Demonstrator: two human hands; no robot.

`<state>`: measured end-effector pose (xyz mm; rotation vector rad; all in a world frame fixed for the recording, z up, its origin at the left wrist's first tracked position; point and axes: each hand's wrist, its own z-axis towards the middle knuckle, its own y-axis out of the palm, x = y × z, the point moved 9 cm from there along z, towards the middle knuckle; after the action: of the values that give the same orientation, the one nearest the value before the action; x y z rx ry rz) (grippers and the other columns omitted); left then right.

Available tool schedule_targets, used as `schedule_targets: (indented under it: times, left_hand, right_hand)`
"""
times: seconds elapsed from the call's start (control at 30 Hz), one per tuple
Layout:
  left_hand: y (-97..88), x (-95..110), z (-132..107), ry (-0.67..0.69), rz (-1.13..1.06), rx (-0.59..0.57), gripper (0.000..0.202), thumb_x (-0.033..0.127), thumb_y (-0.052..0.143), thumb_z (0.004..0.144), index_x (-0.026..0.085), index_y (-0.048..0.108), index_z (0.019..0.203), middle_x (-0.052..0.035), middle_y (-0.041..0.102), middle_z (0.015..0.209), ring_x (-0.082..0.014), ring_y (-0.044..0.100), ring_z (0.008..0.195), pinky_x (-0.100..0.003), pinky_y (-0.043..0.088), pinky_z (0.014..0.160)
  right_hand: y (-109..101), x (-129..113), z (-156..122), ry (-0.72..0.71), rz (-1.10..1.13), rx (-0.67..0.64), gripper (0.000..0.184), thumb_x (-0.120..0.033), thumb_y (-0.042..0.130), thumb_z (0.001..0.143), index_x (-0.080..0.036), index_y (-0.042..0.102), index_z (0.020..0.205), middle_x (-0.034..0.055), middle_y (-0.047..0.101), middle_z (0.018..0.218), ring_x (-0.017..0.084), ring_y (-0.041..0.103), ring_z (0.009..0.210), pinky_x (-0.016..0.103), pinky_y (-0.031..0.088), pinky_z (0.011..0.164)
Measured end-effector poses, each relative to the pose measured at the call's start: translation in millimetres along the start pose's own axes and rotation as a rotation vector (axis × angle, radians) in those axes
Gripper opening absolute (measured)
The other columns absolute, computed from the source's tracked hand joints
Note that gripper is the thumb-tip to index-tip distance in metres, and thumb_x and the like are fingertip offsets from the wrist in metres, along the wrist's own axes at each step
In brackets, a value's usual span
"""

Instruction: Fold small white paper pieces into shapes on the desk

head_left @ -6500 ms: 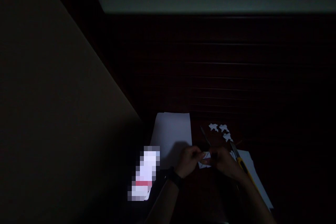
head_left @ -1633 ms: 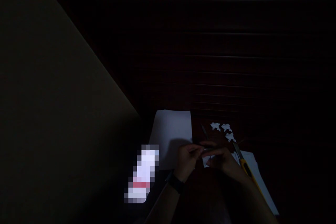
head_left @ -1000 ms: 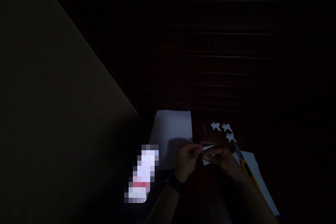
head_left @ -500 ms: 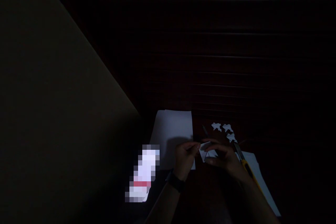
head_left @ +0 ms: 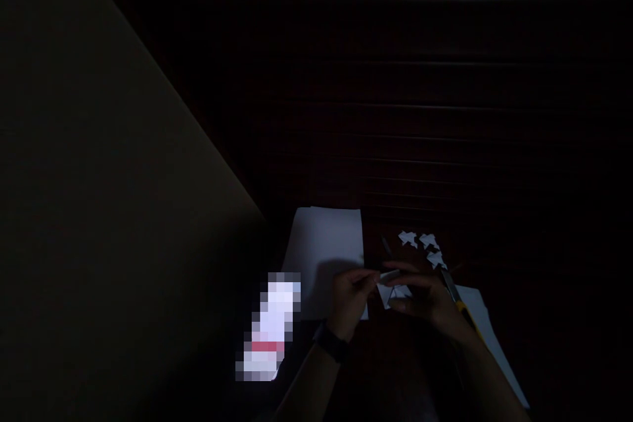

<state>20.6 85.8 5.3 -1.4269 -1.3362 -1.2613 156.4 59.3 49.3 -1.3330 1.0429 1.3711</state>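
Note:
A small piece of folded white paper [head_left: 387, 295] is held between my two hands, its creases showing as dark lines. My left hand [head_left: 349, 298], with a dark band on the wrist, pinches the paper's left corner between thumb and fingertips. From the right, my right hand [head_left: 426, 302] grips the same paper, thumb below and fingers over the top. Just beyond lie three small folded paper figures [head_left: 428, 241] with pointed edges. A thin pen-like object [head_left: 386, 245] lies behind the paper, partly hidden by my right fingers.
White sheets [head_left: 329, 234] lie at the left, beside a brightly lit, pixelated phone-like screen [head_left: 274, 323]. A yellow utility knife [head_left: 463, 311] rests on more white paper [head_left: 487, 326] to the right, partly behind my right forearm. Slatted dark wood [head_left: 395, 105] rises behind.
Both hands and the folded paper have shifted slightly to the right. My right forearm now covers more of the yellow utility knife. The other objects have not moved.

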Motion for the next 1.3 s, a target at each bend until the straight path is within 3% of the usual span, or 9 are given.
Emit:
schedule_targets:
  times: [0.23,0.37,0.53,0.7,0.9,1.3]
  left_hand:
    - [2.5,3,-1,0.021,0.032,-0.011,0.021,0.031,0.062,0.075,0.012,0.071,0.078,-0.0076,0.068,0.07,-0.0149,0.059,0.06,-0.022,0.044,0.054]
    - [2.7,2,-1,0.007,0.02,-0.008,0.021,0.03,0.063,0.074,0.011,0.07,0.079,-0.0078,0.068,0.069,-0.015,0.059,0.06,-0.023,0.044,0.054]
    - [2.4,-5,-1,-0.038,-0.03,-0.006,0.024,0.033,0.063,0.074,0.01,0.07,0.08,-0.0069,0.066,0.066,-0.014,0.057,0.057,-0.023,0.044,0.052]
    - [3.7,-2,-1,-0.017,-0.025,-0.006,0.024,0.033,0.063,0.074,0.011,0.07,0.078,-0.0072,0.067,0.068,-0.014,0.058,0.058,-0.022,0.044,0.053]
    - [2.2,-2,-1,-0.041,-0.009,0.012,0.021,0.03,0.064,0.072,0.011,0.071,0.077,-0.0069,0.067,0.066,-0.014,0.057,0.056,-0.022,0.043,0.052]
    - [6.7,6,-2,0.008,0.02,-0.027,0.021,0.032,0.063,0.073,0.012,0.071,0.075,-0.0073,0.068,0.068,-0.017,0.061,0.063,-0.023,0.045,0.056]
  right_hand:
    - [6,7,2,0.048,-0.006,0.016,0.021,-0.022,0.074,0.067,-0.025,0.071,0.087,0.0066,0.052,0.124,0.027,0.049,0.113,0.041,0.043,0.09]
    - [2,8,3,0.046,-0.042,0.04,0.015,-0.024,0.071,0.071,-0.024,0.071,0.086,0.0065,0.054,0.122,0.026,0.052,0.111,0.041,0.04,0.093]
    - [4,4,0,0.026,-0.035,-0.025,0.03,-0.022,0.075,0.065,-0.026,0.069,0.095,0.0056,0.051,0.127,0.026,0.047,0.116,0.041,0.036,0.098]
    - [6,6,1,0.024,-0.06,-0.015,0.026,-0.023,0.076,0.063,-0.025,0.071,0.089,0.0064,0.053,0.125,0.028,0.048,0.115,0.043,0.035,0.098]
    - [9,1,0,0.016,-0.045,-0.057,0.031,-0.025,0.076,0.064,-0.025,0.07,0.094,0.0067,0.051,0.127,0.029,0.045,0.118,0.044,0.034,0.098]
    - [4,10,5,0.052,-0.02,-0.001,0.013,-0.025,0.074,0.067,-0.024,0.073,0.08,0.0076,0.057,0.118,0.028,0.052,0.11,0.043,0.043,0.09]
